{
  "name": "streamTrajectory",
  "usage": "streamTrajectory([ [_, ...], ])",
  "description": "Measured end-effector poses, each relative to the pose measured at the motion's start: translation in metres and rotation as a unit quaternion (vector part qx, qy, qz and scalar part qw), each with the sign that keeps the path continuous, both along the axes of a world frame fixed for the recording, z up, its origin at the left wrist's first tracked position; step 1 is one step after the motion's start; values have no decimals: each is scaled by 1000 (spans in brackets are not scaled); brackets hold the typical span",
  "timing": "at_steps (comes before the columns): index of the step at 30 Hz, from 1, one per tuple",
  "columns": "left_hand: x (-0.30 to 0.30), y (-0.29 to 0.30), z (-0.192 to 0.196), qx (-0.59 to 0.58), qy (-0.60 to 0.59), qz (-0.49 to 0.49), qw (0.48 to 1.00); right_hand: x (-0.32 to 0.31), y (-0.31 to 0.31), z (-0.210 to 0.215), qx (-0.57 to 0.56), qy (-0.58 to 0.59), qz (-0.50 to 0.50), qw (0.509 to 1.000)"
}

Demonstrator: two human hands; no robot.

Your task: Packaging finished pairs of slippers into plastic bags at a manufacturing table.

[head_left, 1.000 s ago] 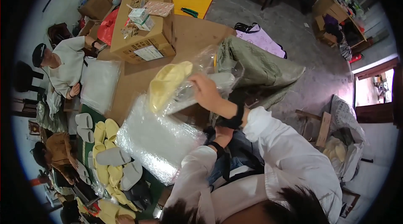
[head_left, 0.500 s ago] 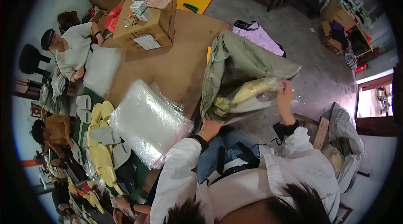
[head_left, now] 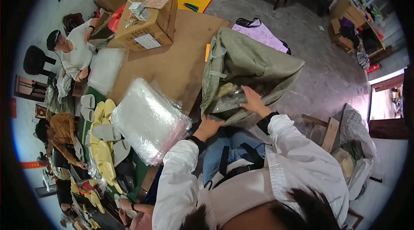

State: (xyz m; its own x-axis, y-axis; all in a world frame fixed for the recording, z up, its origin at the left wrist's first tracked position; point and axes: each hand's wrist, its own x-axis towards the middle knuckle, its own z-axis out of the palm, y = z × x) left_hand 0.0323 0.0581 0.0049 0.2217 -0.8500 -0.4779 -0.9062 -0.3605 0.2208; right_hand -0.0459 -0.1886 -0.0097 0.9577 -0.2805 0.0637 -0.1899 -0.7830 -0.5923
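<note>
A large olive-green woven sack (head_left: pixel 258 55) stands in front of me with its mouth toward me. My left hand (head_left: pixel 209 127) is closed on the sack's near rim, its fingertips partly hidden by the fabric. Inside the mouth lies a clear plastic bag (head_left: pixel 228 102) with something yellow in it, perhaps slippers. My right hand (head_left: pixel 254 101) reaches over the near right side of the opening, fingers apart, against the plastic bag. To the left, a stack of clear plastic bags (head_left: pixel 146 120) lies on the table.
Yellow and grey slippers (head_left: pixel 103 148) lie on a green-topped table at the left. A cardboard box (head_left: pixel 148 18) stands on the brown table (head_left: pixel 172 64). A co-worker (head_left: pixel 77 44) is at the far left. On the right are a wooden stool (head_left: pixel 325 133) and a white sack (head_left: pixel 358 143).
My right hand has moved left and down into the sack's mouth. The plastic bag with the yellow contents, held up before, now lies inside the sack. The co-worker's arm has risen toward the box.
</note>
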Motion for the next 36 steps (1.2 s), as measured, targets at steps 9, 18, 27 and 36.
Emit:
streamTrajectory([
  [9,4,-1,-4,-37,-64,40,997,-26,-7,-9,-37,364,187,912],
  [18,-19,29,-2,-187,-174,74,964,11,23,26,-98,299,256,914],
  [27,-10,163,52,-300,-171,406,846,95,184,87,54,75,366,926],
  [36,21,438,78,-345,-326,719,507,138,402,65,-22,-16,480,877],
])
